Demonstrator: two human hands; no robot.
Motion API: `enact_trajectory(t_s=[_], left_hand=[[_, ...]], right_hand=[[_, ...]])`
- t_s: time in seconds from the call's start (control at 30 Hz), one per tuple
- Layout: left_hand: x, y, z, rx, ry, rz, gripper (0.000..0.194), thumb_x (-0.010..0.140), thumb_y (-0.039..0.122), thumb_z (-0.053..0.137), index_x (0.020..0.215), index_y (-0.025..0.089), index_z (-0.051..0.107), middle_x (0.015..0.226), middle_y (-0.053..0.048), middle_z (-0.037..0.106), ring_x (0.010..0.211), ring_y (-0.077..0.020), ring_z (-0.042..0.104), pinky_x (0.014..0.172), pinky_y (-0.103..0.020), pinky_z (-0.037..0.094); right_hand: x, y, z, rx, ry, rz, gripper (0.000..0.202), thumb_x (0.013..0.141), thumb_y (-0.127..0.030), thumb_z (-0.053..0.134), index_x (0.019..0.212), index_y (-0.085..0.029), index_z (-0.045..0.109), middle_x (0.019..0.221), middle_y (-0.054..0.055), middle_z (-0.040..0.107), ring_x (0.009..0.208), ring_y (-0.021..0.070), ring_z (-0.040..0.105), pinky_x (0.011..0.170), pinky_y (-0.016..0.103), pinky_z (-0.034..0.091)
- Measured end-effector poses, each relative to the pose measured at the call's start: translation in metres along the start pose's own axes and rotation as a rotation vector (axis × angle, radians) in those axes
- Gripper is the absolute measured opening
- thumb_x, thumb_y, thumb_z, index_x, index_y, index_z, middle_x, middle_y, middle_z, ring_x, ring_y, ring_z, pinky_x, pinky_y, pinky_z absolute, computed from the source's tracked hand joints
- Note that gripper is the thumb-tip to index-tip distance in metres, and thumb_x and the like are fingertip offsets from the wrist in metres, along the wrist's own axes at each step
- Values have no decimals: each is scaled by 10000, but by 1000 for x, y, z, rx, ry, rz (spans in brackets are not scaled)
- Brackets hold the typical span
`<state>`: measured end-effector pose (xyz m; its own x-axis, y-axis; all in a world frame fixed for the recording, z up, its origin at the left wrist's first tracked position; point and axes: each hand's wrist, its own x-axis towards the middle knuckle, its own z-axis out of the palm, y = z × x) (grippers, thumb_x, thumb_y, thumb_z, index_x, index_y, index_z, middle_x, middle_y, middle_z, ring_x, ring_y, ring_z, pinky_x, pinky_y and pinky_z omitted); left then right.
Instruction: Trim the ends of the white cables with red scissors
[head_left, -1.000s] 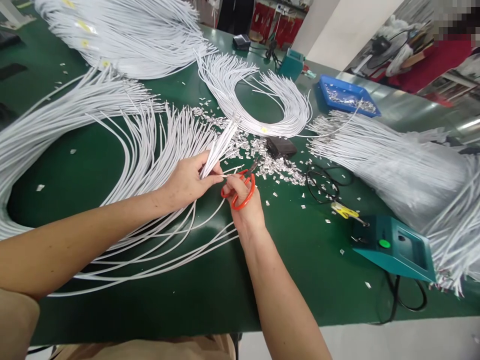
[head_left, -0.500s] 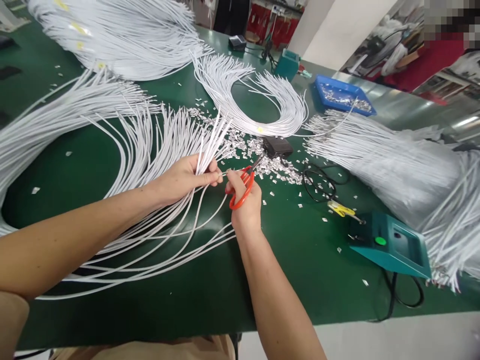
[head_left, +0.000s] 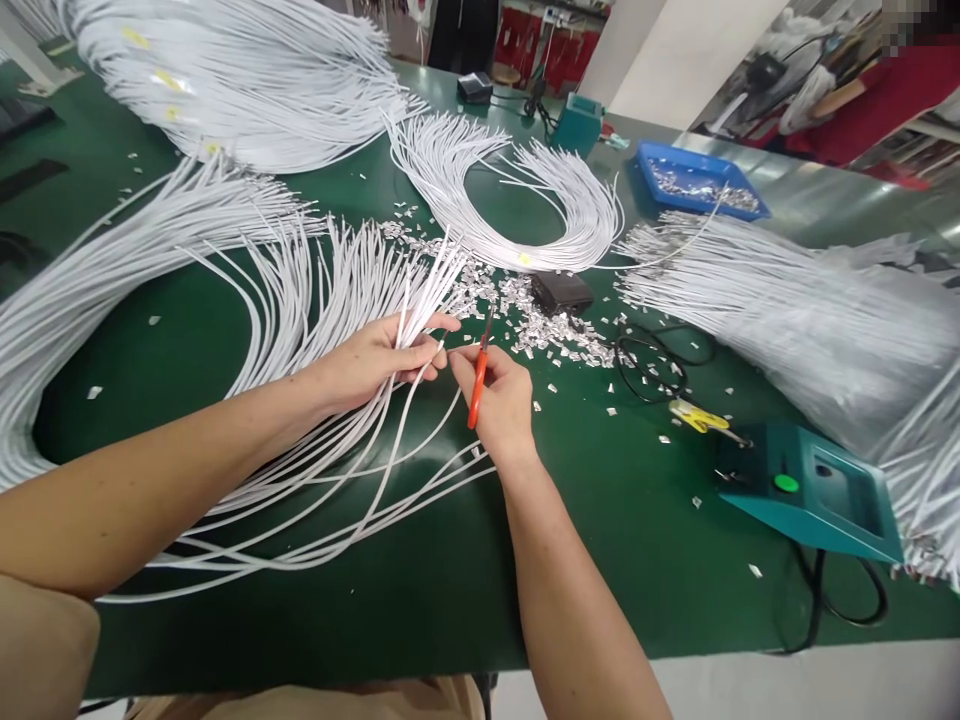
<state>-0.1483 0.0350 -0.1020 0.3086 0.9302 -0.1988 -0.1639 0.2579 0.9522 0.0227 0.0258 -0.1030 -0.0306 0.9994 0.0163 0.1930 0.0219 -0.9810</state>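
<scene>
My left hand is closed around several white cables, whose ends fan out above the fingers. Its index finger points out toward the right. Close beside its fingertips is my right hand, holding red-handled scissors with the blades pointing up and away. The thumb and a finger of the right hand are near one cable end; whether they pinch it I cannot tell. Behind both hands lies a pile of small silvery scraps. More white cables curve over the table below my left forearm.
Bundles of white cable lie on the green table, with another coil behind the scraps. At right are a teal device with a green button, a yellow clip and a black block. A blue tray holds silvery pieces.
My right hand has drawn slightly away from my left fingertips, and the scissors have turned edge-on and more upright. My left index finger has stretched out. The view has shifted a little left.
</scene>
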Motion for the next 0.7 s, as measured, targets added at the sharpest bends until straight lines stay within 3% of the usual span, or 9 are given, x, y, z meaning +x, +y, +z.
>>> enact_trajectory(t_s=[0.13, 0.23, 0.3, 0.37, 0.43, 0.5, 0.53, 0.7], left_hand=[[-2, 2, 4, 35, 3, -26, 427, 786, 305, 719, 1196, 225, 631, 797, -22, 668, 725, -148, 639, 626, -263, 482], [-5, 4, 8, 64, -19, -28, 545, 762, 308, 747, 1272, 213, 579, 771, -25, 662, 730, -164, 645, 599, -261, 481], [-7, 5, 10, 84, -20, -37, 514, 762, 345, 751, 1239, 216, 610, 848, -54, 689, 812, -186, 656, 619, -267, 499], [-7, 6, 10, 98, 0, -65, 399, 781, 410, 727, 1128, 220, 686, 1001, -93, 703, 955, -218, 646, 694, -298, 533], [-7, 6, 8, 124, 29, -85, 318, 783, 465, 710, 975, 214, 743, 1131, -111, 687, 1014, -233, 631, 771, -339, 546], [-6, 6, 7, 183, 43, -74, 294, 764, 480, 724, 835, 196, 753, 1111, -114, 698, 957, -222, 644, 816, -362, 540], [-6, 5, 7, 215, 47, -59, 291, 756, 475, 733, 801, 187, 747, 1051, -110, 714, 914, -212, 652, 831, -367, 533], [-7, 0, 12, 276, 34, -53, 319, 741, 426, 753, 944, 182, 717, 777, -37, 712, 774, -191, 670, 790, -358, 534]], right_hand=[[0, 0, 2, 177, -20, 58, 236, 776, -412, 670, 844, -191, 720, 754, 0, 651, 693, 131, 550, 717, 274, 443], [0, -5, 1, 314, -132, 94, 229, 732, -411, 715, 753, -185, 683, 643, -17, 599, 624, 127, 533, 686, 281, 452], [1, -9, -4, 319, -136, 86, 248, 729, -404, 716, 656, -182, 634, 595, -25, 554, 582, 117, 494, 643, 272, 433], [2, -13, -14, 262, 26, 48, 305, 748, -401, 699, 577, -183, 571, 571, -33, 502, 564, 104, 442, 613, 261, 399], [4, -16, -23, 192, 302, -42, 307, 765, -380, 686, 578, -186, 537, 591, -40, 467, 591, 101, 423, 634, 257, 386], [6, -17, -30, 155, 505, -135, 250, 766, -348, 686, 631, -191, 548, 634, -43, 469, 635, 104, 436, 687, 257, 397], [6, -17, -31, 151, 530, -150, 222, 765, -341, 685, 655, -192, 564, 648, -42, 481, 648, 106, 445, 706, 259, 403], [5, -12, -20, 154, 185, -12, 224, 728, -404, 703, 706, -184, 668, 702, -12, 602, 666, 125, 500, 694, 271, 424]])
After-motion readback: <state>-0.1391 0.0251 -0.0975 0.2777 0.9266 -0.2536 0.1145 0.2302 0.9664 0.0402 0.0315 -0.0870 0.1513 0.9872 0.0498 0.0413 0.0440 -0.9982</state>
